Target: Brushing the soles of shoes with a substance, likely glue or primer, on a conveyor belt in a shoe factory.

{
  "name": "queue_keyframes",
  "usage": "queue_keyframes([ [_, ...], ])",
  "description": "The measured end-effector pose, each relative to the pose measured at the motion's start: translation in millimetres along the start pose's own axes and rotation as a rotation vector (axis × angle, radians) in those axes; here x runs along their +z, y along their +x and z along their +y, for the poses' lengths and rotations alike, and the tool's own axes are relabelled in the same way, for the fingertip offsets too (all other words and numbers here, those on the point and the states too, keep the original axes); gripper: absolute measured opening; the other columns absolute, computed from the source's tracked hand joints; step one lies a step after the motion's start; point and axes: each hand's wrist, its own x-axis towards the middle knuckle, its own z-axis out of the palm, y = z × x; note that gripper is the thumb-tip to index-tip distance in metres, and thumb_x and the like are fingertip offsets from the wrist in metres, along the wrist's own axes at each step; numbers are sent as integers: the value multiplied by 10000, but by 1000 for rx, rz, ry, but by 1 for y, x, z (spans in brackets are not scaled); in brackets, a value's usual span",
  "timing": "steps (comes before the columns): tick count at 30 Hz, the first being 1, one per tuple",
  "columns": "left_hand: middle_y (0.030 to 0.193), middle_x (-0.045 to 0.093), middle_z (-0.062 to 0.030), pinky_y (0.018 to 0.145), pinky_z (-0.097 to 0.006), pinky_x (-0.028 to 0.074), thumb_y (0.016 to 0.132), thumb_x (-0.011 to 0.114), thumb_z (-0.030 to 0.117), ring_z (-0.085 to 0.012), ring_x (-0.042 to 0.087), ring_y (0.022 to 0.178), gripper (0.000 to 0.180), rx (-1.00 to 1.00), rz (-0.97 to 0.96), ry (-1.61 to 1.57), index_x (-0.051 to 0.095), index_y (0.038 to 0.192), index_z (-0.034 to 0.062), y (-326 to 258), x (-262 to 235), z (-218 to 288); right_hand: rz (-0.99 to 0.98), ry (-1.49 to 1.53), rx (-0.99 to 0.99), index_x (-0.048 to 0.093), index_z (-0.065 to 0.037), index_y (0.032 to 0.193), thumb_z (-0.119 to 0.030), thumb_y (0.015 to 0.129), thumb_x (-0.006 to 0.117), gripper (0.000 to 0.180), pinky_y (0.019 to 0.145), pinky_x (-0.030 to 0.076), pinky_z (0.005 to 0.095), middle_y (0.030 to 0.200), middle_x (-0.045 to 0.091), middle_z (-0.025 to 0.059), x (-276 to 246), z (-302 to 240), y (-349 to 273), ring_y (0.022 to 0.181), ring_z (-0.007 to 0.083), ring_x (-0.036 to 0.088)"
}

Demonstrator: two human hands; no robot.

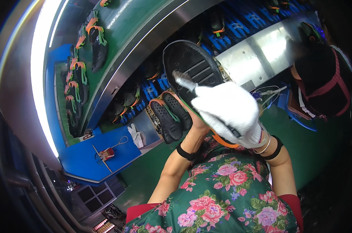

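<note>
A black clog (pixel 189 54) is held up in front of me, its ribbed sole facing me. My left hand (pixel 199 121), bare, grips its side from beneath; most of the fingers are hidden behind the clog. In a white knit glove, my right hand (pixel 232 108) is closed on a small brush (pixel 186 83), and the brush's bristle end lies against the sole. An orange strap shows below the gloved hand. Just left of the held clog are two more black clogs (pixel 170 116) with holes and orange and green trim.
Several clogs lie on a green belt (pixel 123 25) at the upper left. Behind is a rack of blue holders (pixel 238 28) beside a metal panel (pixel 257 50). A blue table (pixel 84 161) bears a red tool (pixel 107 154) and white gloves (pixel 135 135). Another person (pixel 319 73) is at the right.
</note>
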Motion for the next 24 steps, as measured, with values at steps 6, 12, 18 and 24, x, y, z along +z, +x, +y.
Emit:
queue_keyframes([
  [6, 1276, 628, -94, 1077, -439, 499, 1058, 413, 597, -253, 636, 1189, 591, -50, -15, -201, 498, 1407, 127, 7, 4, 9, -2, 260, 173, 775, -35, 1072, -31, 784, 792, 288, 811, 583, 383, 1071, 771, 128, -8, 13, -9, 912, 278, 734],
  [12, 1230, 646, -128, 1006, -410, 532, 790, 281, 997, -233, 643, 1131, 1153, -133, 238, 87, 524, 1419, 61, 3, 27, 12, -121, 103, -10, 786, -75, 1097, -55, 788, 784, 310, 782, 578, 378, 1054, 766, 99, -4, 4, -19, 869, 261, 722],
  [18, 1236, 644, -170, 1010, -440, 539, 730, 283, 1040, -270, 646, 1153, 1241, -245, 104, 48, 507, 1435, 44, 12, 50, 21, -158, 76, 57, 792, -90, 1073, -52, 808, 778, 268, 869, 577, 408, 1108, 770, 124, -11, 9, -30, 953, 282, 743],
  [24, 1151, 675, -242, 912, -446, 612, 617, 304, 1097, -334, 707, 1049, 1405, -310, -30, -206, 515, 1332, -94, 17, 55, 20, -180, 183, 70, 784, -94, 1104, -66, 832, 800, 274, 807, 585, 393, 1032, 769, 78, -11, 3, -40, 895, 263, 732],
])
